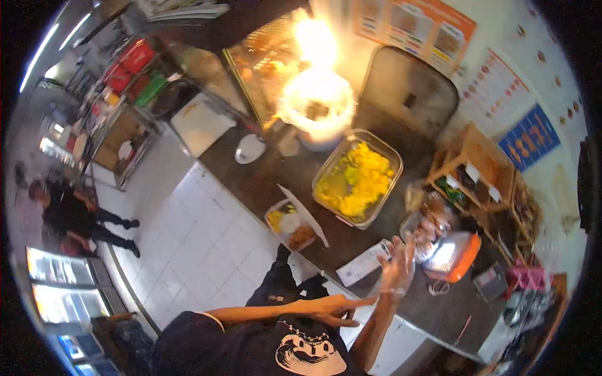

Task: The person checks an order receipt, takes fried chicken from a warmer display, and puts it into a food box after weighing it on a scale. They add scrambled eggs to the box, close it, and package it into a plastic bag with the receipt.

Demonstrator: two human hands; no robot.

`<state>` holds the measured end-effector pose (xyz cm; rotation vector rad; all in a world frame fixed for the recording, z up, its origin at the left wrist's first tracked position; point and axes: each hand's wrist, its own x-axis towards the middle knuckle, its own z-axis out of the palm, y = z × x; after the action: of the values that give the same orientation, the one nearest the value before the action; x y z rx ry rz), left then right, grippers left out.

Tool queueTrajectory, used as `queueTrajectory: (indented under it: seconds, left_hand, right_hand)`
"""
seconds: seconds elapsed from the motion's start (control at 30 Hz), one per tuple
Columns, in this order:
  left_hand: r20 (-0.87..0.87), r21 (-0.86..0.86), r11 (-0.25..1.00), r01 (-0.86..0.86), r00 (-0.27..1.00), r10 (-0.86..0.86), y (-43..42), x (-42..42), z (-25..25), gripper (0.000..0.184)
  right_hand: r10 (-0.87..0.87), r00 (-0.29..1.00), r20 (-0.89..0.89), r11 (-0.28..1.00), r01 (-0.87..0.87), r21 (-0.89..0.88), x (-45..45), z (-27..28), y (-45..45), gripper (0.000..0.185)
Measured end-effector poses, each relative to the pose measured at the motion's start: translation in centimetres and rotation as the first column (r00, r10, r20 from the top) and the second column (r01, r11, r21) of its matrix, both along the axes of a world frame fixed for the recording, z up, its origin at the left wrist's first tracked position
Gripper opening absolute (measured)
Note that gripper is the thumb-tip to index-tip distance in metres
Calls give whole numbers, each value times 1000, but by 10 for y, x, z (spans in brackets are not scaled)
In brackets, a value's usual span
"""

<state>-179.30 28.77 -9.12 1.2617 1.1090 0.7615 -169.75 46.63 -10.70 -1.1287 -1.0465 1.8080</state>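
My right hand (396,266) is raised over the counter's near edge with its fingers spread, inside a clear plastic glove (384,289). My left hand (338,310) reaches across to the right wrist, its index finger stretched to the glove's loose cuff, where it seems to pinch the film. Just beyond the right hand lies a white printed slip (364,262). An open takeaway box (291,224) with white, yellow and brown food sits at the counter edge. Behind it stands a clear rectangular tub (390,178) of yellow food.
Tall flames rise from a pan (316,109) at the back. An orange-edged device (461,257) sits beside plastic-wrapped items (433,219) on the right. Wooden crates (480,163) stand against the wall. A white board (202,125) lies left. Another person (75,210) is far left.
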Motion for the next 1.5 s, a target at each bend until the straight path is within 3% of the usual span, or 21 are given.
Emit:
queueTrajectory:
  seconds: [0.03, 0.07, 0.1, 0.2, 0.3, 0.4, 0.47, 0.5, 0.53, 0.6, 0.63, 0.67, 0.73, 0.83, 0.87, 0.93, 1.0, 1.13, 1.23, 1.33, 1.5]
  left_hand:
    - [-61, 184, 967, -173, 980, 187, -3, -11, -9, 81]
    - [-114, 64, 973, -223, 967, 229, -3, -34, 2, 78]
    - [-6, 149, 914, -378, 924, 383, -9, -52, -9, 77]
    - [427, 8, 614, -790, 558, 712, -34, -113, 29, 34]
    - [507, -54, 515, -856, 421, 753, -73, -157, -11, 53]
    - [511, 92, 416, -905, 402, 760, -98, -192, -5, 71]
    - [35, 432, 383, -816, 440, 898, -116, -213, -7, 71]
    - [81, 412, 456, -789, 530, 844, -123, -226, -18, 68]
    - [84, 413, 442, -796, 517, 852, -128, -239, -27, 68]
    - [274, 128, 418, -899, 437, 857, -134, -264, -47, 59]
    - [132, -116, 409, -905, 394, 910, -139, -280, -67, 57]
    - [138, -112, 403, -908, 388, 911, -143, -297, -72, 57]
    - [394, -264, 332, -906, 213, 894, -143, -322, -114, 64]
    - [509, -387, 266, -883, 36, 860, -133, -341, -137, 70]
    - [520, -460, 258, -849, -22, 854, -131, -346, -129, 72]
    - [466, -179, 207, -962, 103, 879, -131, -348, -133, 74]
    - [535, -546, 285, -787, -66, 842, -124, -352, -151, 75]
    - [595, -474, 339, -813, -12, 804, -111, -333, -148, 74]
    - [496, -444, 278, -852, 25, 868, -120, -344, -185, 68]
    - [360, -408, -86, -909, -246, 900, -130, -381, -137, 56]
    - [96, -120, 21, -993, 10, 995, -138, -443, -173, 44]
  right_hand:
    - [89, 996, 6, 995, -89, 34, -40, 18, -8, 66]
    - [174, 985, 14, 982, -175, 70, -72, 28, -17, 65]
    - [256, 945, 204, 820, -324, 471, -96, 9, -24, 64]
    - [454, 882, -127, 878, -418, 234, -168, -38, -75, 55]
    - [423, 900, 109, 753, -416, 510, -230, -41, -133, 55]
    - [545, 831, 116, 786, -554, 273, -284, -31, -154, 59]
    - [513, 597, -617, 784, -618, 54, -305, -72, -159, 64]
    - [438, 829, -347, 838, -516, -176, -329, -45, -163, 65]
    - [452, 823, -345, 830, -529, -174, -339, -61, -171, 65]
    - [651, 759, -14, 748, -639, 180, -351, -143, -190, 57]
    - [627, 647, 433, 483, -760, 435, -360, -183, -191, 56]
    - [320, 574, 753, 157, -816, 556, -369, -223, -192, 56]
    - [616, 605, 504, 445, -795, 412, -396, -113, -223, 50]
    - [611, 638, 468, 348, -748, 565, -397, -181, -226, 50]
    - [607, 636, 476, 339, -749, 569, -405, -178, -225, 50]
    - [582, 547, 602, 357, -837, 415, -412, -173, -222, 54]
    - [577, 516, 633, 350, -857, 379, -412, -146, -216, 54]
    - [521, 520, 677, 260, -852, 454, -392, -90, -200, 47]
    - [812, 419, 407, 283, -892, 352, -351, -134, -192, 48]
    - [887, 282, 365, 202, -949, 242, -345, -44, -201, 46]
    - [894, 340, 291, 347, -937, 31, -341, -60, -201, 49]
